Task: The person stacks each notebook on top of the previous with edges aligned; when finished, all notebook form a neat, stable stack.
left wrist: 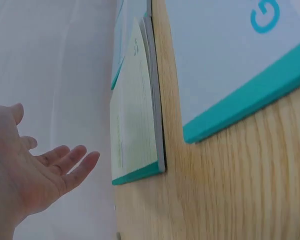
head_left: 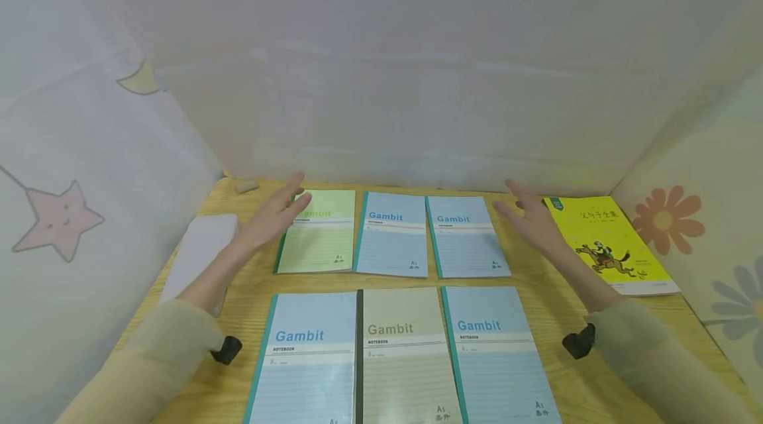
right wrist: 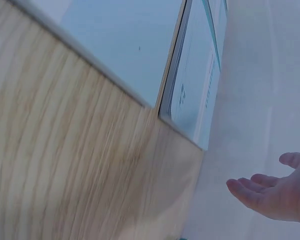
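Two rows of Gambit notebooks lie on a wooden table. The back row has a green notebook (head_left: 316, 238), a blue one (head_left: 391, 245) in the middle and another blue one (head_left: 467, 245) on the right. In front are a blue notebook (head_left: 306, 364), a tan notebook with a dark spine (head_left: 408, 371) and a third blue notebook (head_left: 501, 364). My left hand (head_left: 277, 212) hovers over the green notebook's left edge, fingers spread and holding nothing. My right hand (head_left: 532, 218) is held, likewise empty, between the back-right notebook and a yellow book (head_left: 608, 245).
At the table's left edge lies a white flat object (head_left: 203, 252). A small beige block (head_left: 247, 186) sits in the back left corner. Pale cloth walls (head_left: 387, 112) enclose the table (head_left: 530, 318) at the back and both sides.
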A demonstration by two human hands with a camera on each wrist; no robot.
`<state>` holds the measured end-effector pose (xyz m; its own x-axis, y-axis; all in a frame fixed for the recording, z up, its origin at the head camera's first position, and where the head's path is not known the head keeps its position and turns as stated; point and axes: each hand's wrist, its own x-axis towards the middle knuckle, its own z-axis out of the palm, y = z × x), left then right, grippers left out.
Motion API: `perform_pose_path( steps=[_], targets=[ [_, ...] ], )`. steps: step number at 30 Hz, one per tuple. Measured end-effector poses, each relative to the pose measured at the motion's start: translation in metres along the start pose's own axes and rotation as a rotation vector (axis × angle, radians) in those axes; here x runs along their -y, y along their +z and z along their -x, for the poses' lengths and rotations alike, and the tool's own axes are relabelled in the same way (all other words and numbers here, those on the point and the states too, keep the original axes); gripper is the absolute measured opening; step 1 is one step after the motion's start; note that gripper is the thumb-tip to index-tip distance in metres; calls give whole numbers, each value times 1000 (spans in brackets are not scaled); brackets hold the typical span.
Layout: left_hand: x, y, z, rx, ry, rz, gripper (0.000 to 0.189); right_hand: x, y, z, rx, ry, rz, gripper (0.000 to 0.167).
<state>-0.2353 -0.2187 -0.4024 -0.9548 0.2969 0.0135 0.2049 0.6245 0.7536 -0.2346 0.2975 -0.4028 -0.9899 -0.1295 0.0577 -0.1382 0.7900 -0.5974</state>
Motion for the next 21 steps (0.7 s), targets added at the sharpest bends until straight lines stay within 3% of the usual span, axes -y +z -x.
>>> perform_pose_path(
  steps=[11,21],
  targets=[
    [-13,30,-11,141,-126,228,70,40,29,-5,142,108,-194,83],
    [-30,58,-25,238,-154,448,70,68,58,-10,289,205,-450,85]
  ],
)
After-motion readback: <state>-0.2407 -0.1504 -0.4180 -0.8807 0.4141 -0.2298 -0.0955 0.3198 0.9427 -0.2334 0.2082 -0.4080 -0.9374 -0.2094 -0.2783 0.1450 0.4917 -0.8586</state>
